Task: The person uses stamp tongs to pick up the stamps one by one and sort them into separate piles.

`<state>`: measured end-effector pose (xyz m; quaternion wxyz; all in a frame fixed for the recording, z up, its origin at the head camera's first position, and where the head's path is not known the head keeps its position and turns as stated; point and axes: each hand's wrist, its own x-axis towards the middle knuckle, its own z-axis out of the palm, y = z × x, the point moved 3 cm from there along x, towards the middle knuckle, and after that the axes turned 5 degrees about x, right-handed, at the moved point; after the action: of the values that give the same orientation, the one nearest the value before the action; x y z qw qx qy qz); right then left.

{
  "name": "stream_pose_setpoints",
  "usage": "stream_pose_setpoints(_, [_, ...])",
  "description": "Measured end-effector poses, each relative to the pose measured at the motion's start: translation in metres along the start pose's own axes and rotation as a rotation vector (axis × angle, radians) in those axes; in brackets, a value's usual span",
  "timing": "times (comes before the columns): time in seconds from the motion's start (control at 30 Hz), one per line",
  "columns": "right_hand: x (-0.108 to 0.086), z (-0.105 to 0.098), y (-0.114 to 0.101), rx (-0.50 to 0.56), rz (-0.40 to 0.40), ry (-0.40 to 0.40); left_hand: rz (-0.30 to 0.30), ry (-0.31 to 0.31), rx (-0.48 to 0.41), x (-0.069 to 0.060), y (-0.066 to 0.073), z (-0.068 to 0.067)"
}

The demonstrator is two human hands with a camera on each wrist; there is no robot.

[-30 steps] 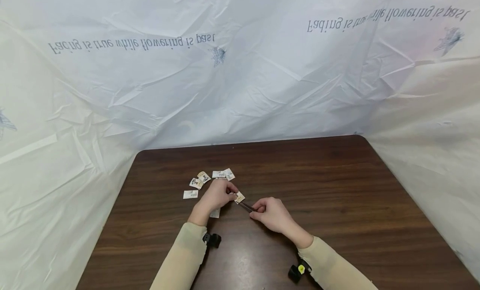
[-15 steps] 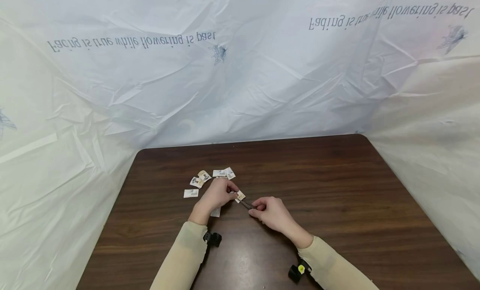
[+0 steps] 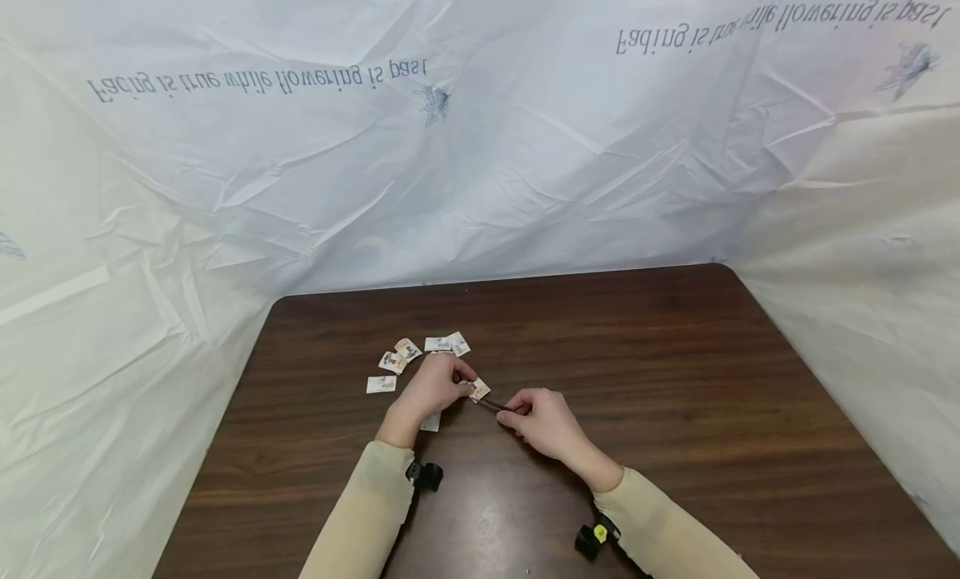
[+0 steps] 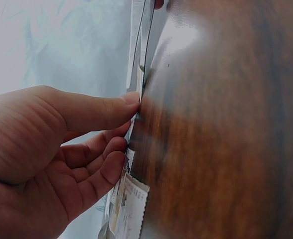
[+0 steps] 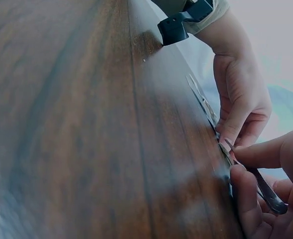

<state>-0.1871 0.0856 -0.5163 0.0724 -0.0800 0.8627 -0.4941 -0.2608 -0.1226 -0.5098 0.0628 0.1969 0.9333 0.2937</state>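
Observation:
My left hand (image 3: 433,387) pinches a small cream stamp (image 3: 481,389) between thumb and fingertips, low over the table. In the left wrist view the thumb presses on its edge, and a stamp with a toothed edge (image 4: 134,206) lies below the fingers. My right hand (image 3: 549,426) holds metal tweezers (image 5: 270,196) between thumb and fingers. Their tips point left and reach the stamp at my left hand; whether they grip it I cannot tell. Another pale stamp (image 3: 431,422) lies partly under the left wrist.
Several stamps lie left of and beyond my left hand: a single white stamp (image 3: 381,384), a tan overlapping stamp (image 3: 408,349) and a white stamp (image 3: 437,344). They rest on a dark wooden table (image 3: 637,354). White printed sheeting (image 3: 480,179) hangs around it.
The tweezers' prongs, apart one second ago, now look closer together. My right hand has shifted very slightly; my left hand keeps its pinch on the stamp.

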Motion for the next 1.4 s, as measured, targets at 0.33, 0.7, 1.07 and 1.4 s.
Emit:
stream_pose_setpoints(0.33, [0.0, -0.002, -0.001, -0.009, 0.009, -0.021, 0.001, 0.004, -0.003, -0.001, 0.002, -0.003])
stream_pose_setpoints(0.7, [0.002, -0.006, -0.001, 0.044, 0.03, -0.021, 0.066, 0.021, 0.017, -0.002, 0.006, -0.01])
stream_pose_setpoints(1.07, [0.011, -0.088, 0.032, -0.198, -0.161, 0.027, 0.197, 0.134, -0.035, -0.011, 0.037, -0.017])
stream_pose_setpoints(1.4, [0.037, -0.166, 0.059, -0.313, -0.385, -0.345, 0.42, 0.105, 0.001, -0.002, 0.092, 0.005])
